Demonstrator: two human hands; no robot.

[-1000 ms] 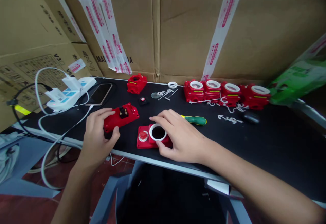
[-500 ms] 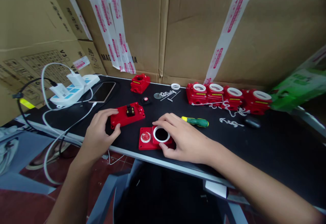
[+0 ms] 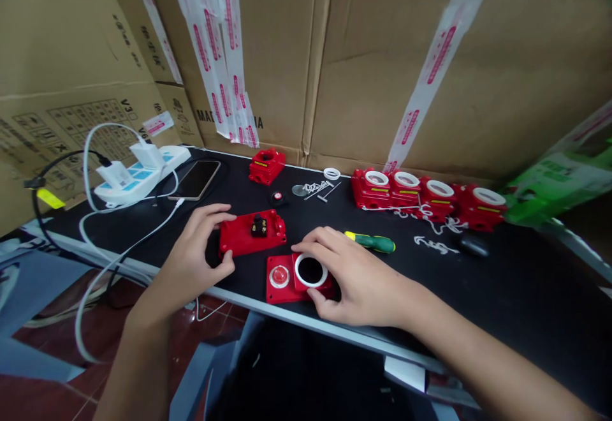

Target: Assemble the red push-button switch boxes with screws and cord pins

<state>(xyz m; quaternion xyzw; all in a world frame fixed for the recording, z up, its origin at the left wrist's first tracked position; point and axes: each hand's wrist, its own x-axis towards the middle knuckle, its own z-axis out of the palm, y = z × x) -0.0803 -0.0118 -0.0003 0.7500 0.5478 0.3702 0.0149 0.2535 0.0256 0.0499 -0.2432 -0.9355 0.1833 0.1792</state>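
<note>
My left hand (image 3: 198, 252) grips the left end of a red housing base (image 3: 239, 237), thumb at the near edge and fingers at the far one. A black contact block (image 3: 259, 225) with brass-coloured screws stands up in that base. To the right, near the table edge, lies a red cover (image 3: 280, 295) with a round red indicator (image 3: 280, 275). My right hand (image 3: 344, 277) holds the cover's right part around a white ring (image 3: 299, 275) with a dark opening, fingertips and thumb on the ring's sides. The cover's right end is hidden under the palm.
Beyond my right hand lies a green-and-yellow screwdriver (image 3: 375, 242). Several red housings (image 3: 370, 199) with white rings stand at the back right; another red housing (image 3: 266, 167) stands at the back. Small metal parts (image 3: 322, 190), a phone (image 3: 197, 180) and a power strip (image 3: 143, 175) are also on the table.
The view has tilted a little, so everything sits lower. My left hand and the red housing base have shifted slightly right, toward the cover. My right hand keeps its hold on the cover.
</note>
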